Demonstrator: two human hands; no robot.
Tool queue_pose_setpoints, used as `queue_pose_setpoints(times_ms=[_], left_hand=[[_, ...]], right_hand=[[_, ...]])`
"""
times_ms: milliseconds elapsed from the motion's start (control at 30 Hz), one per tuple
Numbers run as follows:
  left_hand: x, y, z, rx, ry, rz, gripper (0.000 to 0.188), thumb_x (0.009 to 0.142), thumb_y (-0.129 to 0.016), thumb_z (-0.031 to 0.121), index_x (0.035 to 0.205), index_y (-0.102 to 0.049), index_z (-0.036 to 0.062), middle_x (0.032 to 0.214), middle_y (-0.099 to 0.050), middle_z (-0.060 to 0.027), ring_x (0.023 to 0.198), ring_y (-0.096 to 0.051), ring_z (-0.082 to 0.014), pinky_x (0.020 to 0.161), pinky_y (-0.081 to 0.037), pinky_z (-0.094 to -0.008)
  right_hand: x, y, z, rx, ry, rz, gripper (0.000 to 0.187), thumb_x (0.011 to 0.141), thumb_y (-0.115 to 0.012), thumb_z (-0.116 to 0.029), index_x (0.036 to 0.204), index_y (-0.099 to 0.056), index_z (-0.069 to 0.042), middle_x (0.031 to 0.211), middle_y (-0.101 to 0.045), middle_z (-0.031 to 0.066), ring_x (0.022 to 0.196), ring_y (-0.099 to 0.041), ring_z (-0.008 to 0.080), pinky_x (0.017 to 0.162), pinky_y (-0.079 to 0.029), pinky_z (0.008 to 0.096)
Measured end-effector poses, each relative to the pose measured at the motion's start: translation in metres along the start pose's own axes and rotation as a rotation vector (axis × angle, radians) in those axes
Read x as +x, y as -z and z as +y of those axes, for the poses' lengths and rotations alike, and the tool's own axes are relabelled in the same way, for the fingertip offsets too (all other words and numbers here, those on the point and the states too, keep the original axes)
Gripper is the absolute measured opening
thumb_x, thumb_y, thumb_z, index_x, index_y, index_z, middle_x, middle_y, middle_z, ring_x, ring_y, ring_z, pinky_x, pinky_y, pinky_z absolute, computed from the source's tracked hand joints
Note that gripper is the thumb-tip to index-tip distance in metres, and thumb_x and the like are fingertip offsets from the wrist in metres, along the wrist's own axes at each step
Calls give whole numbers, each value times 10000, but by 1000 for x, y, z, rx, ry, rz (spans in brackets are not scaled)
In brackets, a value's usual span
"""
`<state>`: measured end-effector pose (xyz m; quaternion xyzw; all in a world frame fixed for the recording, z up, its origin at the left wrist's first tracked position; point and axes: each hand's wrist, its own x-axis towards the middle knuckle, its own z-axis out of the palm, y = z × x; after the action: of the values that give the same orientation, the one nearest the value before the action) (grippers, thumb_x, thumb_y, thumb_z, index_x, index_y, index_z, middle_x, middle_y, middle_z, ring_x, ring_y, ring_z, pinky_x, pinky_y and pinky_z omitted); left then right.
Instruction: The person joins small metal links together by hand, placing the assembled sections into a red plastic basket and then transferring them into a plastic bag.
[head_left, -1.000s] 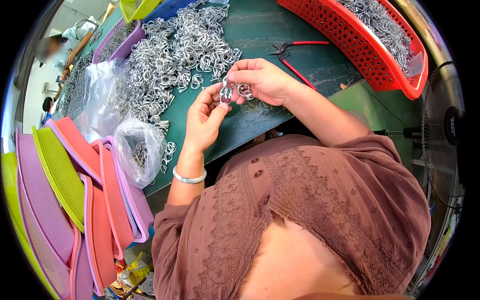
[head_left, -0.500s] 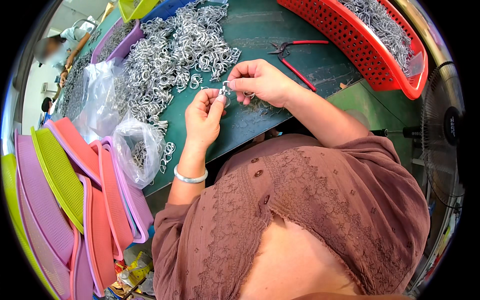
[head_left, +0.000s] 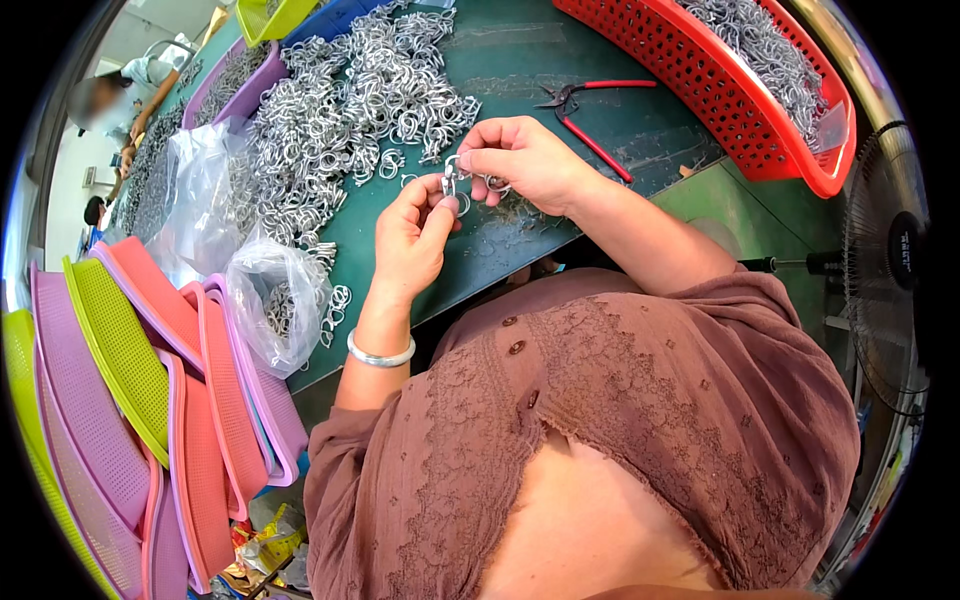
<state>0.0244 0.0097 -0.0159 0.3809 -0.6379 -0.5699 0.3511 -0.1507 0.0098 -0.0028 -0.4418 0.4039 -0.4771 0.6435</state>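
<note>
My left hand (head_left: 412,232) pinches a small silvery metal ring fitting (head_left: 449,188) between thumb and fingertips, above the near edge of the green table. Close against it, the thumb and forefinger of my right hand (head_left: 525,165) are closed on the upper end of the same fitting. Another ring-shaped metal piece (head_left: 497,184) shows under the right hand's curled fingers. Just beyond my hands lies a large heap of similar silvery metal rings (head_left: 330,110). Red-handled pliers (head_left: 590,125) rest on the table past my right hand, their jaws pointing left.
A red perforated basket (head_left: 720,110) of metal pieces stands at the far right. Left are clear plastic bags (head_left: 275,300), a purple basket (head_left: 255,85) and stacked coloured baskets (head_left: 120,370). A fan (head_left: 885,260) stands right; another person (head_left: 145,85) is at far left.
My left hand has shifted slightly right, and the fitting between my fingertips has turned so that more of its ring shows. The right hand has barely moved.
</note>
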Motion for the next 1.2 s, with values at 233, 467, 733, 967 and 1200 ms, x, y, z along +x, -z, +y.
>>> queue_pose_setpoints(times_ms=[233, 467, 733, 967, 1200], left_hand=[[0, -4, -3, 3, -91, 36, 204, 871, -462, 81, 1042, -507, -19, 904, -566, -35, 785, -542, -94, 676, -456, -223], [2, -4, -10, 27, -222, 82, 215, 882, -464, 102, 1051, -508, -23, 904, -574, -51, 779, -551, -107, 702, -462, -245], [1, -8, -13, -136, -219, 81, 207, 881, -463, 104, 1044, -516, -12, 865, -584, -59, 760, -555, -121, 706, -459, -254], [0, -7, -13, -260, -118, 73, 205, 879, -466, 104, 1043, -516, -9, 865, -575, -56, 748, -547, -117, 695, -460, -253], [0, -4, -9, 20, -235, 86, 214, 865, -485, 81, 1051, -517, -20, 863, -561, -36, 723, -521, -92, 663, -442, -213]], right_hand=[[-3, 3, 2, 144, -38, -27, 89, 810, -539, -94, 826, -534, -7, 696, -554, 43, 583, -533, 97, 476, -422, 204], [-6, -4, 0, -49, 83, -22, 87, 836, -497, -88, 844, -502, -1, 694, -551, 46, 594, -536, 95, 489, -427, 207], [-6, -8, -3, 17, 82, -34, 82, 835, -487, -79, 851, -494, 2, 681, -544, 45, 575, -530, 91, 474, -420, 207], [-9, -10, -6, -198, 200, -19, 75, 831, -490, -77, 843, -498, -3, 669, -536, 32, 575, -526, 82, 466, -409, 199], [-4, -8, -8, 166, -24, -17, 66, 816, -507, -87, 806, -495, -23, 642, -528, 39, 504, -526, 112, 393, -373, 210]])
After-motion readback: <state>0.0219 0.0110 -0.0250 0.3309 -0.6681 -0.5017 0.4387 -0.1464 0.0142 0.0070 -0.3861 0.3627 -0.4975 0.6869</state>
